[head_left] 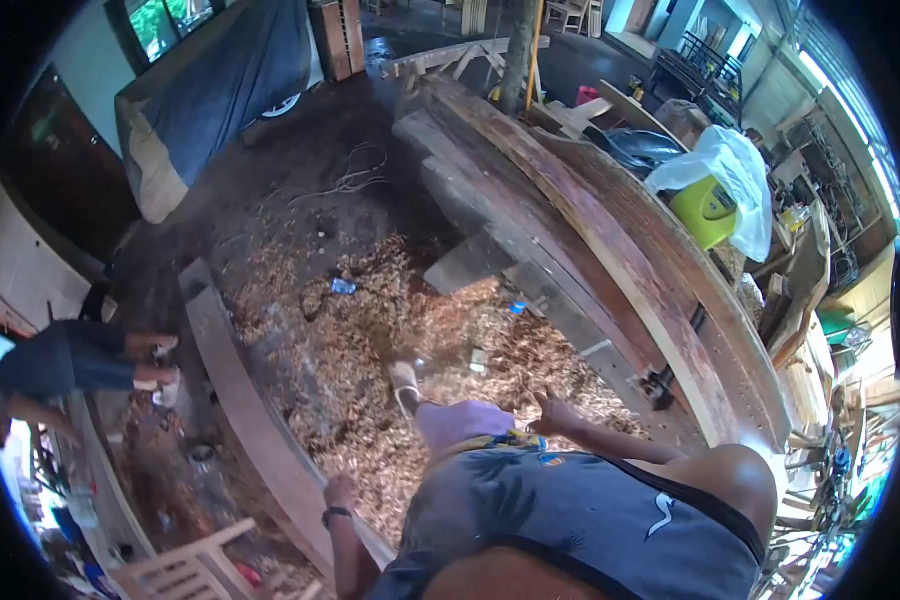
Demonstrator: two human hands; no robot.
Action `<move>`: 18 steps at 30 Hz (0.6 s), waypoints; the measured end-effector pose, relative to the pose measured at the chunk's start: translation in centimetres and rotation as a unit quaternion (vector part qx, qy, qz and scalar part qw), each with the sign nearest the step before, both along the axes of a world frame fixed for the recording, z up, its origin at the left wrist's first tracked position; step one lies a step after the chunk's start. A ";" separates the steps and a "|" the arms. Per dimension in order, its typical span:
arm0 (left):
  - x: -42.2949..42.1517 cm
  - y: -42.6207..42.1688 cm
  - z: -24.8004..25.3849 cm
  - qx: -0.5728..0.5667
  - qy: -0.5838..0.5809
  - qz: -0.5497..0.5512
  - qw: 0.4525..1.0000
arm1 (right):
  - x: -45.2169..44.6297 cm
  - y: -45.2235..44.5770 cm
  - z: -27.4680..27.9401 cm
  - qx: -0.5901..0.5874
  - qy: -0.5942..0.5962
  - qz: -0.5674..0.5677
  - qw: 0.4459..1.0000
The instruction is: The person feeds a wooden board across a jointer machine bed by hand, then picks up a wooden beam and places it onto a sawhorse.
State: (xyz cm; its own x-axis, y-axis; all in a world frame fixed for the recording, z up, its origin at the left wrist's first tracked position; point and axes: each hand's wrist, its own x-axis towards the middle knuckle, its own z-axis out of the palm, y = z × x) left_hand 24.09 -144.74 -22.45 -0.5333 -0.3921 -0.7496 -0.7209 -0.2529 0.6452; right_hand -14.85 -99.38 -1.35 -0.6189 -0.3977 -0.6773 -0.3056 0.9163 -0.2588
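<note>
My left hand [341,491], with a dark band at the wrist, hangs beside a long wooden plank [245,385]. Its fingers point away from me and are too foreshortened to show whether they are curled. My right hand [555,413] is at my front with fingers apart, holding nothing I can see. Below it, wood shavings [450,340] cover the floor. My foot [405,380] is among the shavings. To the right of my right hand lies a stack of long timber boards [610,240], a dark clamp-like metal piece [658,388] at its near edge.
Another person [70,360] bends over at the left. A wooden slatted frame [195,565] is at the lower left. A dark sheet [215,95] covers something by the wall. A lime-green container [705,210] under clear plastic sits beyond the boards.
</note>
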 end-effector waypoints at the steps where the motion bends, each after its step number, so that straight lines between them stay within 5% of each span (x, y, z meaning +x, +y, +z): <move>1: -1.1 0.5 2.0 -0.161 -0.045 -0.129 0.977 | -1.6 -3.4 0.5 -0.013 -0.054 -0.010 0.998; 2: -0.6 -0.9 -0.4 -0.363 -0.010 -0.308 0.879 | -3.3 -6.0 -2.6 -0.016 -0.061 -0.013 0.998; 3: -1.1 -1.7 -3.5 -0.265 -0.133 -0.262 0.919 | -5.7 -8.0 -8.6 -0.018 -0.046 0.063 0.997; 4: -2.4 -2.8 -2.0 -0.292 -0.177 -0.408 0.847 | -7.7 -10.4 -11.4 -0.019 -0.032 0.135 0.990; 6: -3.4 -7.4 -0.8 -0.290 -0.159 -0.410 0.850 | -11.9 -18.0 -9.6 -0.025 -0.006 0.116 0.993; 7: -3.6 -8.0 -0.7 -0.285 -0.133 -0.401 0.861 | -14.4 -21.1 -5.4 -0.092 0.034 0.126 0.987; 8: -4.1 -8.0 -0.8 -0.276 -0.105 -0.389 0.873 | -17.9 -25.8 0.8 -0.023 -0.058 0.121 0.991; 12: -10.7 -18.7 -2.8 -0.219 -0.110 -0.463 0.852 | -27.8 -32.0 0.8 -0.135 0.039 0.018 0.990; 14: -15.7 -23.2 -2.4 -0.348 -0.057 -0.475 0.806 | -32.3 -34.4 0.1 -0.115 0.097 -0.003 0.989; 18: -24.0 -35.9 -7.5 -0.258 -0.150 -0.429 0.853 | -38.2 -39.0 -0.1 -0.069 0.049 -0.048 0.995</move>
State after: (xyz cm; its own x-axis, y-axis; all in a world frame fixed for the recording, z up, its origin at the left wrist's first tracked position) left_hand 0.10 -180.66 -29.98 -0.6052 -0.2729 -0.7479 -0.6493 0.7127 0.2655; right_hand -53.05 -138.42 -1.46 -0.7186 -0.4183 -0.5556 -0.2479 0.9005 -0.3573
